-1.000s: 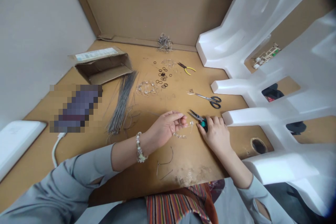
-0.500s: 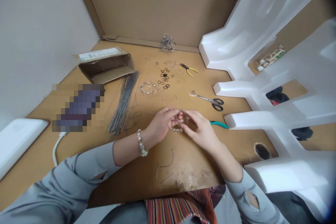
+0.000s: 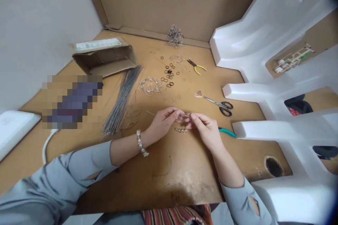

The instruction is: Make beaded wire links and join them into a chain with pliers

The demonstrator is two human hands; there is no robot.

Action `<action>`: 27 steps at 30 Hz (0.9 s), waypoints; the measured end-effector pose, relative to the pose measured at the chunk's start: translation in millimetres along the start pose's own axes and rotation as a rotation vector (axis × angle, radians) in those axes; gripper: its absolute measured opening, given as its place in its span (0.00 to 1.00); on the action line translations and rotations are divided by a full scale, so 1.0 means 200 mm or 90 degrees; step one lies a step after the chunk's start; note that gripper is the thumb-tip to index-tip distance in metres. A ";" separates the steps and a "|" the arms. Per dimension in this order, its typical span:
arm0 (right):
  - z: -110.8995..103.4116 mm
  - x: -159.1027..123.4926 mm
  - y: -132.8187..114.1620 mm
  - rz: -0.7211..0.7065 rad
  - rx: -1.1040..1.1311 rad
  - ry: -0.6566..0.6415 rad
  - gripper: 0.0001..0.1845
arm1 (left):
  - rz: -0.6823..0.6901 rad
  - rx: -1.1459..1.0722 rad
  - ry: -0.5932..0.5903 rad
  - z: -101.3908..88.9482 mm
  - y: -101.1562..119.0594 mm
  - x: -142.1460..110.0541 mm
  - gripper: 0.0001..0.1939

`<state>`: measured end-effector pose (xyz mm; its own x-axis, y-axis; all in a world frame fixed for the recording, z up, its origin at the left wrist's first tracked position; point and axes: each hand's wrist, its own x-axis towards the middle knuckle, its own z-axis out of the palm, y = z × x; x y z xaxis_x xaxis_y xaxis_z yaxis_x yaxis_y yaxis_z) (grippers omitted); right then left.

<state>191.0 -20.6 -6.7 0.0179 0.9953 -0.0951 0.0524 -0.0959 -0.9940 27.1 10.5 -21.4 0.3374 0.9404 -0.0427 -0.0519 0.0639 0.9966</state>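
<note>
Both hands pinch a thin beaded wire loop (image 3: 181, 123) just left of the teal-handled pliers (image 3: 227, 132). Left hand (image 3: 163, 123) and right hand (image 3: 206, 128) hold opposite ends; its long axis runs left-right, beads hanging below.

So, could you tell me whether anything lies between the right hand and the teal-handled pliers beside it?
Nothing visible does. The teal-handled pliers lie on bare cardboard just right of the right hand, which, with the left hand, pinches the beaded wire.
</note>
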 end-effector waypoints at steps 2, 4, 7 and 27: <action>0.01 -0.01 0.00 -0.003 0.000 -0.005 0.14 | 0.013 0.030 0.004 0.00 0.00 0.00 0.13; 0.01 -0.01 0.00 -0.004 -0.001 -0.008 0.14 | 0.022 0.056 0.005 -0.01 0.00 0.00 0.12; 0.00 -0.01 -0.01 0.000 0.003 -0.019 0.15 | 0.024 0.076 0.015 -0.01 0.01 -0.01 0.12; 0.01 -0.05 -0.04 -0.226 -0.252 0.057 0.08 | 0.060 0.121 -0.055 0.00 0.04 -0.01 0.10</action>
<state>188.0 -29.2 2.0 0.0149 0.9641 0.2652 0.4431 0.2314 -0.8661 26.5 7.9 -14.2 0.4184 0.9070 0.0485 0.0890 -0.0941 0.9916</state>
